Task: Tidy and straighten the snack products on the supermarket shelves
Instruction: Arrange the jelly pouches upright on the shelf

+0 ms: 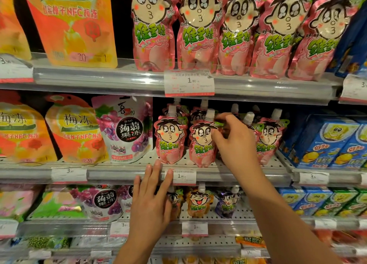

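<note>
Top shelf: five large pink pouches (153, 33) stand in a row, glossy foil, each printed with a round cartoon face and green lettering, all leaning slightly. Middle shelf (123, 174): three small pink spouted pouches are plainly visible at the front, each with a white screw cap; further caps show behind them, and the count in the rear rows cannot be fixed because the hand and shadow cover them. The right hand (236, 142) reaches in from the right, its thumb and fingers curled around the upper right edge of the second small pouch (201, 144), pinching it near the spout; that pouch stands upright near the front edge of the perforated metal shelf. The left hand (151, 196) lies flat with fingers straight and slightly spread, fingertips touching the clear plastic price rail just left of a white price label (183, 176). To the left stand two orange pouches (73, 130) and one white grape-printed bag (123, 130). Blue cartons (325, 142) sit at right.
</note>
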`<action>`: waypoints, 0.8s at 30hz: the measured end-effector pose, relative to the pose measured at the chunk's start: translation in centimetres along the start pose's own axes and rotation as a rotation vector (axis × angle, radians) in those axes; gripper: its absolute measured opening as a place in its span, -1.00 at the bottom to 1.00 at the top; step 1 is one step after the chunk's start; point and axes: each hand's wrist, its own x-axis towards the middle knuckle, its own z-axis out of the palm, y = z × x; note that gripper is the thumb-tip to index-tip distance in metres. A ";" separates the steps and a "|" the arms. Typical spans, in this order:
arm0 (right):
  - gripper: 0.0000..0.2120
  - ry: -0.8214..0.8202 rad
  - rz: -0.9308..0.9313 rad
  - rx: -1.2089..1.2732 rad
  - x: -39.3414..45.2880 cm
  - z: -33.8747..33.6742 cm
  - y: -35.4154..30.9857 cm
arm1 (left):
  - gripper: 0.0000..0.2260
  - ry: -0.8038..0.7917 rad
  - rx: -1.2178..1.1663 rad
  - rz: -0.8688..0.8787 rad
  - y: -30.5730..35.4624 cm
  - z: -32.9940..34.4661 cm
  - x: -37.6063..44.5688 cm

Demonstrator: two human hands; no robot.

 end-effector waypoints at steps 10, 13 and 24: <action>-0.36 -0.168 -0.234 -0.152 -12.6 2.4 4.4 | -0.37 -0.006 0.024 -0.012 0.3 -0.2 -0.1; -0.35 -0.263 -0.327 -0.184 -14.4 4.3 6.0 | -0.34 -0.009 0.024 -0.021 0.5 -0.4 0.0; -0.25 -0.319 -0.360 -0.314 -15.1 5.8 8.2 | -0.36 -0.006 0.032 -0.065 1.6 -0.8 -0.1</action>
